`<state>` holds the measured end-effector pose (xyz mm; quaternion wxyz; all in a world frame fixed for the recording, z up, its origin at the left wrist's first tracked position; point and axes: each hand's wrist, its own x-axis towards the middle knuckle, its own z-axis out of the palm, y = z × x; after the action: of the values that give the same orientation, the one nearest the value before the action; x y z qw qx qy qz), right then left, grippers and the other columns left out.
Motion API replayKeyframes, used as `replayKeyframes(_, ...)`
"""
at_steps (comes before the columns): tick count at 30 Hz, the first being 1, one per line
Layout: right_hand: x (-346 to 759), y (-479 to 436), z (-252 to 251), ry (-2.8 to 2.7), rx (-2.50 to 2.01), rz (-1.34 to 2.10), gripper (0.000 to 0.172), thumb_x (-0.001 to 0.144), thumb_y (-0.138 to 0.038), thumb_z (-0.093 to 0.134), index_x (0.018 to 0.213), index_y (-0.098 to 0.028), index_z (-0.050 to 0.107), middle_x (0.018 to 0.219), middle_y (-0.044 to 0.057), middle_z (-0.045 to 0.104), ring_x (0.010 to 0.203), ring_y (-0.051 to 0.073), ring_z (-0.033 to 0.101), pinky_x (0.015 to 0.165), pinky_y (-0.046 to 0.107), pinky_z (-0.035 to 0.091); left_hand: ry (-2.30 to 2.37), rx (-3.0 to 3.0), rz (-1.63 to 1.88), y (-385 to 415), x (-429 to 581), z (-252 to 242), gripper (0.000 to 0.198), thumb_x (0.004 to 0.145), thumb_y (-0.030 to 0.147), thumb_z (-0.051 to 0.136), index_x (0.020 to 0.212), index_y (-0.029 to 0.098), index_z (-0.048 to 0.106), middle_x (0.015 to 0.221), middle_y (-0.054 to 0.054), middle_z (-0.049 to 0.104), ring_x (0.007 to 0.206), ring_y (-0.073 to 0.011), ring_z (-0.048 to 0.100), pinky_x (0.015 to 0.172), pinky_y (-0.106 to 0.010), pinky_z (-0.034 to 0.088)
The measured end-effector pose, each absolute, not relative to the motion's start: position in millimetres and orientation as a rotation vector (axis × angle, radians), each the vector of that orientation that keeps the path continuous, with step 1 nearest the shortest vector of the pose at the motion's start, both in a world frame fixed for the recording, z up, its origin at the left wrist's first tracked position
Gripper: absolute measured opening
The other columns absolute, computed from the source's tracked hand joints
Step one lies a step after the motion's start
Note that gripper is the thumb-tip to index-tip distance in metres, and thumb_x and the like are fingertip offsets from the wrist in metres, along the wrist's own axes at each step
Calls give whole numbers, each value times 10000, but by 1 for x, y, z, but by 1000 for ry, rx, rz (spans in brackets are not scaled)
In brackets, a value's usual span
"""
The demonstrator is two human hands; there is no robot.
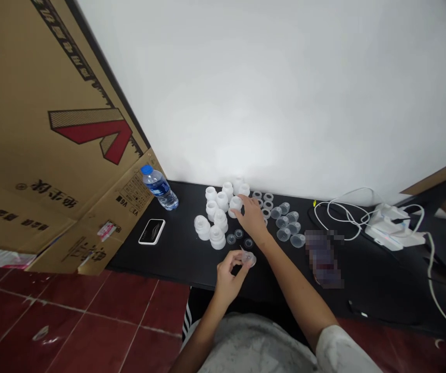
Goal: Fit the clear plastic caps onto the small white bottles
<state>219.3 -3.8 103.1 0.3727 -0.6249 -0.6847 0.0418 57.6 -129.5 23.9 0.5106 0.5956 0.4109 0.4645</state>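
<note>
My left hand pinches a small clear plastic cup at its fingertips, near the table's front edge. My right hand reaches forward, its fingers closed around a frosted white plastic cap. That cap belongs to a cluster of similar caps on the black tabletop. Clear plastic rings and small clear cups stand just right of my right hand. Several flat clear discs lie between my hands.
A water bottle with a blue cap and a white-framed black device lie at the left, beside a large cardboard sheet. A blurred object, white cables and a white power strip lie at the right, against a white wall.
</note>
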Motion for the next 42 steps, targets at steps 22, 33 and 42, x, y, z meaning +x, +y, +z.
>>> replayKeyframes(22,245,-195,31,-1621,-1523,315,630,1043,-308,711,1635,-283,498,1469,151,709,1282,333,724,1074,517,628,880,1084,1172,-121,56,33,348,939,464,844,1108,186,722,1097,-139,856,1020,-309,854,896,-401,687)
replayKeyframes(33,265,-186,27,-937,-1194,751,532,854,-428,924,1284,-268,654,1113,72,773,1023,268,771,849,374,665,883,1134,1177,-117,60,36,501,902,509,870,1225,179,676,1204,-170,834,1141,-329,830,1008,-445,666)
replayKeyframes(42,267,-191,32,-961,-1174,842,370,947,-418,842,1276,-277,749,1090,63,751,823,214,709,632,301,614,1002,1221,1164,-117,57,29,433,919,541,841,1145,187,737,1076,-107,843,893,-237,818,800,-331,679)
